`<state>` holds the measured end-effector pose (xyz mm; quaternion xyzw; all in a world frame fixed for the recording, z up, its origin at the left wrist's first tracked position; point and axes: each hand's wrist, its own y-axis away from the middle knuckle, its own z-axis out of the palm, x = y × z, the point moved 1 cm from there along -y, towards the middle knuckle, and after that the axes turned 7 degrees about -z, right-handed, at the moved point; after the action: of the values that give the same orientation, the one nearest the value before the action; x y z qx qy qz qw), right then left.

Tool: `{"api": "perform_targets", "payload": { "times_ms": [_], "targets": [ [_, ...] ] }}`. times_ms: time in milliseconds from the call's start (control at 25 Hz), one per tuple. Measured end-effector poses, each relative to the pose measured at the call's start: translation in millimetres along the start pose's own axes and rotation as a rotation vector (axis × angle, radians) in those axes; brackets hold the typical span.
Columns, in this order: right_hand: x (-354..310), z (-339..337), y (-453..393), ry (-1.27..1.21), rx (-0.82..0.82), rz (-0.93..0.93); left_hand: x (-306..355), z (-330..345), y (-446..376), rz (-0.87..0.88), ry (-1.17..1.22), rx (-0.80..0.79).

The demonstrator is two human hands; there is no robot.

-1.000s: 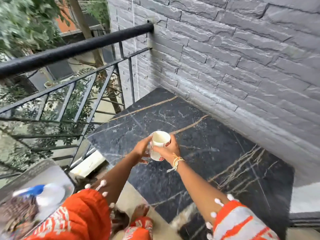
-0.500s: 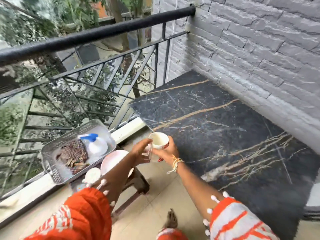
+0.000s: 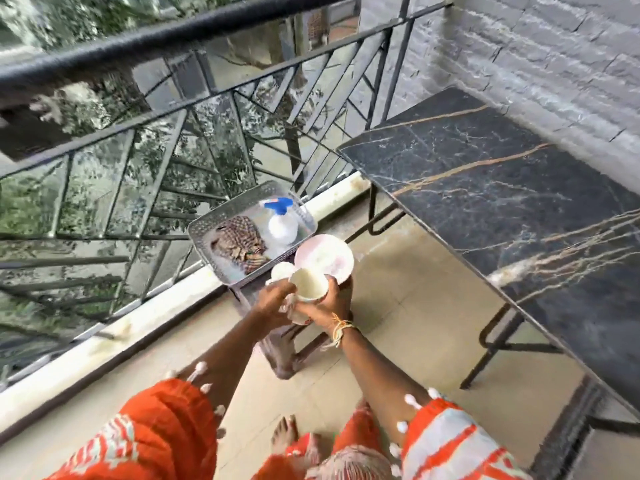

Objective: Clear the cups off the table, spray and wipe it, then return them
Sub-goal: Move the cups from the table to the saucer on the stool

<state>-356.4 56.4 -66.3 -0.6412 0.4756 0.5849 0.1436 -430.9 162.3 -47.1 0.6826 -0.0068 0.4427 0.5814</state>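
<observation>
Above stool [image 3: 277, 355]: both hands grip cup [image 3: 308, 288]; plate [image 3: 325, 254], tray [image 3: 221, 226], second cup [image 3: 282, 270] crowd below.

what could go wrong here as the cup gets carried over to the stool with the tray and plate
The stool top looks crowded: the tray overhangs it, with a plate and another cup beside it, so setting the held cup down may knock one off.

The plate seems to sit near the stool's edge, where either the left hand or the right hand could nudge it.

The view is blurred, so exact clearances are unclear.
</observation>
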Motion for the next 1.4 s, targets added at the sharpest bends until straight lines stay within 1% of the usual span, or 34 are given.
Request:
{"api": "perform_targets", "payload": {
  "times_ms": [80, 160, 240, 320, 440, 520, 600, 760, 880, 1040, 1160, 1240, 1320, 1400],
  "targets": [
    [1.9, 25.5, 12.7, 0.056, -0.026, -0.017, -28.6, -26.9, 3.2, 0.008, 0.067, 0.045],
    [8.1, 43.0, 18.5, 0.09, -0.079, -0.05, -38.3, -37.1, 9.1, -0.001, 0.183, 0.086],
    [8.4, 54.4, 20.3, 0.097, -0.154, -0.054, -47.3, -49.6, 5.2, -0.005, 0.24, 0.143],
    [14.4, 67.3, 19.8, 0.125, -0.173, -0.059, -63.7, -64.9, -5.1, -0.007, 0.304, 0.186],
    [39.2, 96.6, 12.9, 0.224, -0.127, -0.057, -75.6, -78.3, -20.8, -0.034, 0.409, 0.222],
    [61.8, 113.8, 1.8, 0.259, -0.098, -0.005, -76.1, -84.4, -35.9, -0.062, 0.422, 0.242],
    [76.4, 125.0, -9.4, 0.258, -0.069, 0.019, -78.0, -89.8, -56.9, -0.091, 0.454, 0.253],
    [94.5, 135.9, -31.1, 0.228, 0.022, 0.026, -81.2, -93.3, -93.3, -0.109, 0.486, 0.22],
    [106.0, 138.4, -41.2, 0.179, 0.022, 0.066, -82.2, -90.8, -109.4, -0.132, 0.511, 0.214],
    [110.1, 132.7, -45.4, 0.105, 0.017, 0.103, -88.8, -90.2, -125.6, -0.149, 0.502, 0.232],
    [109.2, 129.1, -48.3, 0.053, 0.037, 0.123, -90.7, -90.5, -134.5, -0.134, 0.444, 0.187],
    [106.3, 126.5, -49.3, 0.072, 0.033, 0.121, -88.2, -90.5, -133.2, -0.14, 0.396, 0.143],
    [103.2, 123.3, -51.8, 0.095, -0.008, 0.127, -77.7, -88.1, -123.9, -0.151, 0.315, 0.129],
    [97.0, 117.2, -51.7, 0.158, -0.057, 0.158, -68.5, -86.2, -115.7, -0.142, 0.165, 0.154]
  ]
}}
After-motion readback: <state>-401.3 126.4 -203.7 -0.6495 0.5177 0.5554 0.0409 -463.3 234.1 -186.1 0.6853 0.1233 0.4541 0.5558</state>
